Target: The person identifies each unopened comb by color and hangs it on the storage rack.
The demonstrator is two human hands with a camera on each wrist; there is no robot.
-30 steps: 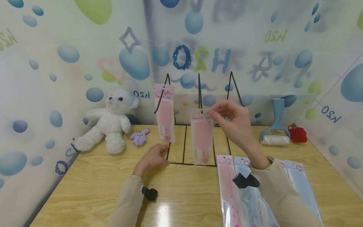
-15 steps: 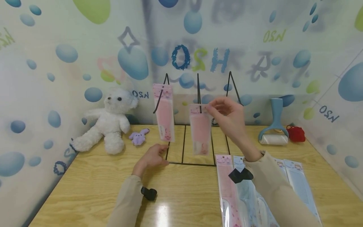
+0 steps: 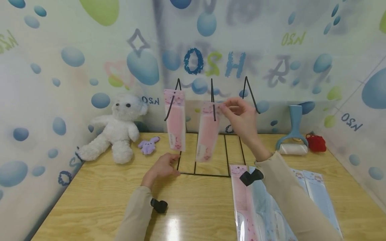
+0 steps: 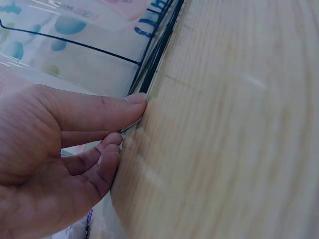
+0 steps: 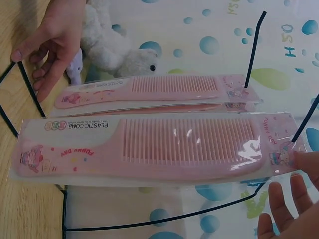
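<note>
My right hand (image 3: 242,118) pinches the top right corner of a pink packaged comb (image 3: 208,134). The middle hook (image 3: 214,112) of a black wire rack (image 3: 211,174) passes through the header card, its tip in front. In the right wrist view, the comb (image 5: 189,147) lies sideways in its clear sleeve. Pink packaged combs (image 3: 176,124) hang on the left hook, one behind another. My left hand (image 3: 161,169) holds the rack's front left corner at the table, with the thumb (image 4: 134,98) against the base wire. The right hook (image 3: 252,95) carries nothing.
Packaged combs, one pink (image 3: 241,194) and several blue (image 3: 319,190), lie at the front right, partly under the right sleeve. A white teddy bear (image 3: 119,130) and small purple plush (image 3: 148,145) sit left. A blue-handled lint roller (image 3: 294,134) and red pouch (image 3: 316,143) stand right.
My right hand has raised the pink comb and moved it slightly left and back along the middle hook; its lower end now swings left. The left hand has stayed at the rack's corner.
</note>
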